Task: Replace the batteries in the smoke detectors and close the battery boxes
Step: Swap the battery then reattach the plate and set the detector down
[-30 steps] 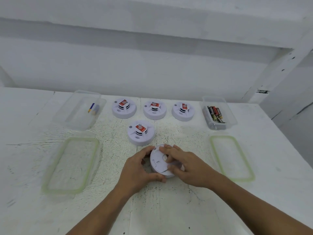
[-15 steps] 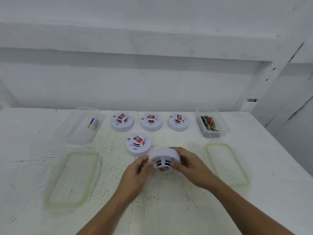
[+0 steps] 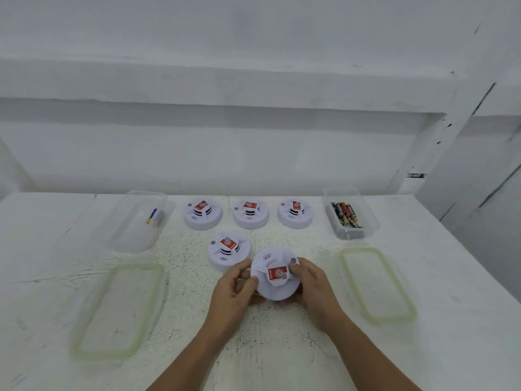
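At the far left, a clear lid with a green rim (image 3: pixel 117 311) lies flat on the white table (image 3: pixel 42 277), its near edge well short of the table's front, with bare tabletop around it. Behind it sits an open clear box (image 3: pixel 135 221) holding a couple of blue-and-yellow batteries (image 3: pixel 154 216) against its right wall. A strip of free surface separates this box from the back row of three smoke detectors: the left one (image 3: pixel 203 214), the middle one (image 3: pixel 251 213) and the right one (image 3: pixel 295 213), each sensor side up with a red label on top, standing apart from one another and close to the wall's foot. A fourth detector (image 3: pixel 229 249) rests in front of that row.

Just beside it, nearly touching its near right edge, both hands hold a fifth smoke detector (image 3: pixel 276 277) a little above the table, tilted so its labelled face looks toward the person. The left hand (image 3: pixel 232 289) grips its left rim with curled fingers; the right hand (image 3: pixel 310 286) clasps the right rim, thumb on top near a grey button. In front of the hands the table is open to its near edge.

To the right, a second clear box (image 3: pixel 351 213) holds dark and red batteries (image 3: pixel 345 214) piled together, near the back wall. In front of it lies another green-rimmed lid (image 3: pixel 377 286), with bare table beyond to the right edge.
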A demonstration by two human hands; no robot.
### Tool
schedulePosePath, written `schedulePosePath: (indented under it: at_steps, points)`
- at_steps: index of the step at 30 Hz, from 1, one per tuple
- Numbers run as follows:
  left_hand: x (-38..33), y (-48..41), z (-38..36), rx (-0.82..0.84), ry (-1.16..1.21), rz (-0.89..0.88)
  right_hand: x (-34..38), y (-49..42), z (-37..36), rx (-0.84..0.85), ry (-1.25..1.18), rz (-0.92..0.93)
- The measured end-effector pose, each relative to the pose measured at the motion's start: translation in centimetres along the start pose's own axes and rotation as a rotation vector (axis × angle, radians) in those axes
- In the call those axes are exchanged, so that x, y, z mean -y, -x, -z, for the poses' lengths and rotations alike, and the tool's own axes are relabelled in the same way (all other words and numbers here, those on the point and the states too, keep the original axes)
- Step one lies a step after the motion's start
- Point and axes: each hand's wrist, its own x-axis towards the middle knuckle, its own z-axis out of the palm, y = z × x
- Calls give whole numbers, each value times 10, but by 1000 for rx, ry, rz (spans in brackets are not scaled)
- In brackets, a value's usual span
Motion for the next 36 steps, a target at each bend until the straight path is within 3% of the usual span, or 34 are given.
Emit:
schedulePosePath:
  at_steps: [15,36]
  points:
    - [6,4,3,43,-31,-78,-8,7,4,15,-51,-16]
    - [9,8,2,42,26,-58,-11,9,4,14,-46,-20]
